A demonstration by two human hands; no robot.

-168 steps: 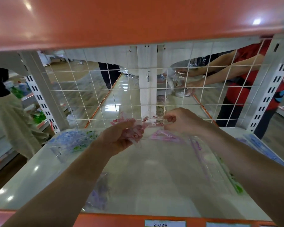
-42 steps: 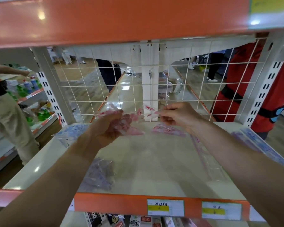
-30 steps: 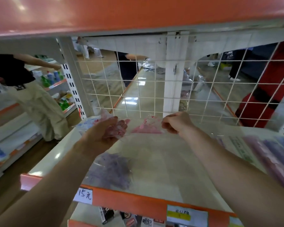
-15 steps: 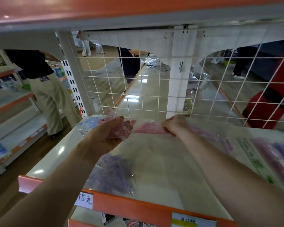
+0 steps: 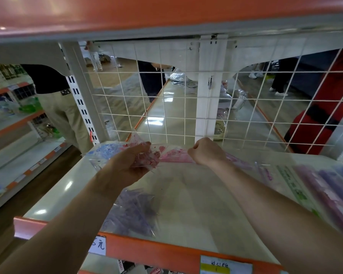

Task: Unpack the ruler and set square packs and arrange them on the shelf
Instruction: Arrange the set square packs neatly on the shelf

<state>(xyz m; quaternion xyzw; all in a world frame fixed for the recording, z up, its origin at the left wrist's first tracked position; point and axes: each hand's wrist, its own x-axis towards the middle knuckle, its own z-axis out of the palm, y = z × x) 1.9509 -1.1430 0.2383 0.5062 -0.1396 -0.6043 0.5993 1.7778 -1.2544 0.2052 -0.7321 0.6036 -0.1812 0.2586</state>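
Both hands work at the rear of the shelf [image 5: 186, 204], just in front of the wire grid [image 5: 166, 107]. The left hand [image 5: 127, 165], centre-left of frame, is curled around a crumpled clear wrapper with pink print [image 5: 145, 155]. The right hand [image 5: 206, 153], centre, is closed in a pinch on the edge of a pink set square pack [image 5: 176, 158].

Change: half a second ago the right hand rested low against the pink pack; now it is raised a little, and the pack spans the gap between the two hands. Judged from this, one pack is being drawn free of its outer wrapper, so unpacking continues and placement has not begun.

Already lying on the shelf: a blue pack [image 5: 105, 152] at rear left, a purple pack [image 5: 133, 212] at front centre-left, and long ruler packs [image 5: 325, 194] along the right edge of frame.

Open room: the shelf's centre is bare, between the purple pack and the ruler packs. Limits are the wire grid behind, the orange front lip [image 5: 156, 252] below, and the upper shelf [image 5: 166, 14] overhead.
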